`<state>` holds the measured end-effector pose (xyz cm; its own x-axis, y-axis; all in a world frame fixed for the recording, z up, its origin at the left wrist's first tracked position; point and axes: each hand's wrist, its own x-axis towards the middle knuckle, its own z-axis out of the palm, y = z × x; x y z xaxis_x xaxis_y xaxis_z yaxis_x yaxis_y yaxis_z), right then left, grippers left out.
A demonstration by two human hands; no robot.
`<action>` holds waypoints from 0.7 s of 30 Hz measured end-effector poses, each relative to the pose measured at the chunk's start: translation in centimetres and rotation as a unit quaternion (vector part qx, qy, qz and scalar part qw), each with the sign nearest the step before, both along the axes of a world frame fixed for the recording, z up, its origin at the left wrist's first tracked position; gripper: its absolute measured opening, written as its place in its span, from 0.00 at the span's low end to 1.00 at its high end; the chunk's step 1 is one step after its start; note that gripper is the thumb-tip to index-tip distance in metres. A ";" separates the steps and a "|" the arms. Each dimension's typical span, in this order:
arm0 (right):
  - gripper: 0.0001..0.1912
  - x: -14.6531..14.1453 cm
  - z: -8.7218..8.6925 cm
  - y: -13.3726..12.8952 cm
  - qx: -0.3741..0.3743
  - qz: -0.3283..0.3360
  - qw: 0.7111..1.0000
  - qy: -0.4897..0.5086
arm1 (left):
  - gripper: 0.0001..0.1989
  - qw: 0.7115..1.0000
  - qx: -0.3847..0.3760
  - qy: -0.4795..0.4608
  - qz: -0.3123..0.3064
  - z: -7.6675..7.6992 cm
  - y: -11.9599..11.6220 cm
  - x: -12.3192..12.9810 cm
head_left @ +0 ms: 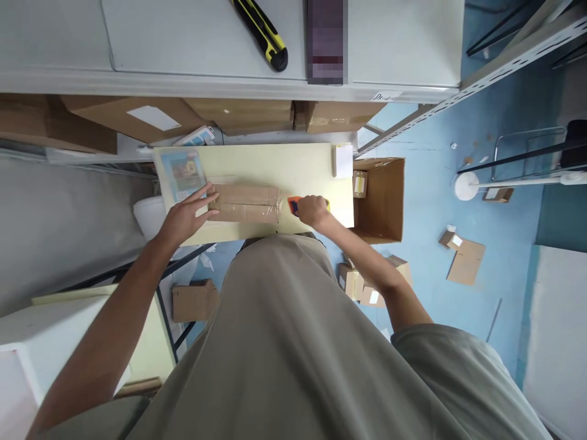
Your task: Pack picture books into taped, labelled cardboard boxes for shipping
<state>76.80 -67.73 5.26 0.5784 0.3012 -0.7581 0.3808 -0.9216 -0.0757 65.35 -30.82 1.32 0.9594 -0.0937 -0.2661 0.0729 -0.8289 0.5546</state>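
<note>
A small brown cardboard box (247,204) with shiny clear tape lies flat on a pale yellow tabletop (275,162). My left hand (186,214) rests its spread fingers on the left end of the box, steadying it without wrapping round it. Just beyond the box's right end, my right hand (313,211) is closed round an orange and dark blue tape dispenser (293,205). Most of the dispenser is hidden under my fingers, with a bit of yellow showing on the far side.
An open carton (380,201) with a small box (360,184) inside adjoins the table's right end. White labels or cards (342,161) lie at the back right corner. A yellow-black utility knife (261,33) lies on the shelf above. Boxes (355,281) stand on the blue floor.
</note>
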 end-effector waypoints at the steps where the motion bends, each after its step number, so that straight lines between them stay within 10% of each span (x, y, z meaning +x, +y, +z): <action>1: 0.12 -0.8 -0.7 0.1 -0.010 -0.009 1.000 -0.005 | 0.27 1.000 0.003 0.002 -0.002 0.0 -0.1 0.0; 6: 0.20 -2.9 -1.1 -2.2 0.029 -0.096 0.995 -0.007 | 0.26 0.999 0.025 -0.033 -0.021 0.0 -0.9 0.4; 11: 0.23 -1.2 3.2 -3.5 0.090 -0.176 0.977 -0.084 | 0.23 0.997 0.021 -0.074 -0.030 2.1 -5.5 2.3; 21: 0.17 10.3 15.2 8.7 0.330 0.023 0.897 -0.293 | 0.30 0.922 -0.064 -0.376 0.071 14.4 -12.9 13.2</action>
<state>87.12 -59.07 20.44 0.7942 0.6071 0.0242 0.5703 -0.7312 -0.3742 78.55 -43.77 15.70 0.8735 0.0634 0.4827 -0.2679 -0.7652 0.5854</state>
